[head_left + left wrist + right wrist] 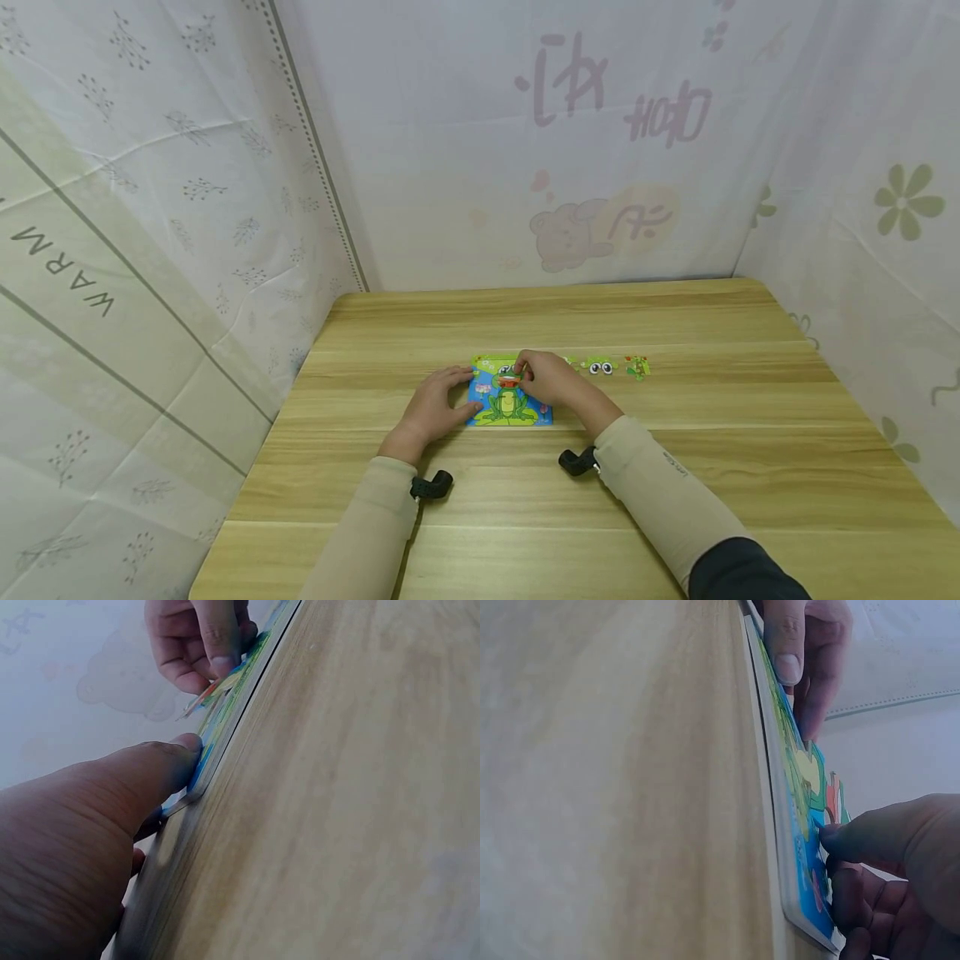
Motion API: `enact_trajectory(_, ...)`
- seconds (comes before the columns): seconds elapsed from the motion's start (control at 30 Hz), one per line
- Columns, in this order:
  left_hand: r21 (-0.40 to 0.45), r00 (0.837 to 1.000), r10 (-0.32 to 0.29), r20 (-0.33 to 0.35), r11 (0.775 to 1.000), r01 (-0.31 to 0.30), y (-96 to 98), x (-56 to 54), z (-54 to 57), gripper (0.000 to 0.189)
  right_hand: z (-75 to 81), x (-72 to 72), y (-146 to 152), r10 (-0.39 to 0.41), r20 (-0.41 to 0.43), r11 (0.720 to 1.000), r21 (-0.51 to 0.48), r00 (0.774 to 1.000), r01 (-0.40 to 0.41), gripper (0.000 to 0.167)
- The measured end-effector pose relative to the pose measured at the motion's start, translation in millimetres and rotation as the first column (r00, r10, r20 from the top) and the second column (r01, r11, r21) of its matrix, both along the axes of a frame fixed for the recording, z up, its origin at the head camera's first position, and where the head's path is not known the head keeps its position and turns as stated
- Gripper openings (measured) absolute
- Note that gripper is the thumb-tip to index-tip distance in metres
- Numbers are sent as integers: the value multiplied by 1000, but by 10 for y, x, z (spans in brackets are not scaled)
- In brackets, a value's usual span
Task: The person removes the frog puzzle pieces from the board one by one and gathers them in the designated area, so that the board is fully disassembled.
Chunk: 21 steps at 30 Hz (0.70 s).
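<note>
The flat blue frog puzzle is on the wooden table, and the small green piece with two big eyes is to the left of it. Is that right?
Not quite: the small green piece with two big eyes is to the right of the flat blue frog puzzle, as the head view shows.

On the cloth at my left (150, 250) I read 1 word, WARM (63, 271), in 4 slanting capitals. The cloth facing me (435, 150) bears 2 big purplish groups of writing (570, 79), plus 1 smaller mark (641, 221) beside a printed bear (566, 237); I can't make those out. My right sleeve (660, 492) carries small dark lettering (675, 464), too tiny for me to read.
</note>
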<state>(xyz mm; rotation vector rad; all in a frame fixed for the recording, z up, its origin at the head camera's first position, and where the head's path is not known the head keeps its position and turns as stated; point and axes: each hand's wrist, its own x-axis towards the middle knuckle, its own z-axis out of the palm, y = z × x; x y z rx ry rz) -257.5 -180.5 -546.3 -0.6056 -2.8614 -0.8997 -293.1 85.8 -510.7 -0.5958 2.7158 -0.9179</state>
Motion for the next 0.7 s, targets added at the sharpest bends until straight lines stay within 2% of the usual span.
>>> enact_trajectory(0.33,2,1000,-3,-7,1000,3,-3,1,1,63,7,-11,-34,0,-49,998,64,999,4,11)
enact_trajectory(0.57,1,1000,-2,-5,1000,2,-1,5,2,62,29,1,-82,12,-125,987,162,992,8,11)
enact_trajectory(0.7,-6,1000,0,4,1000,0,0,10,5,62,40,10,-100,10,-145,982,186,989,18,10)
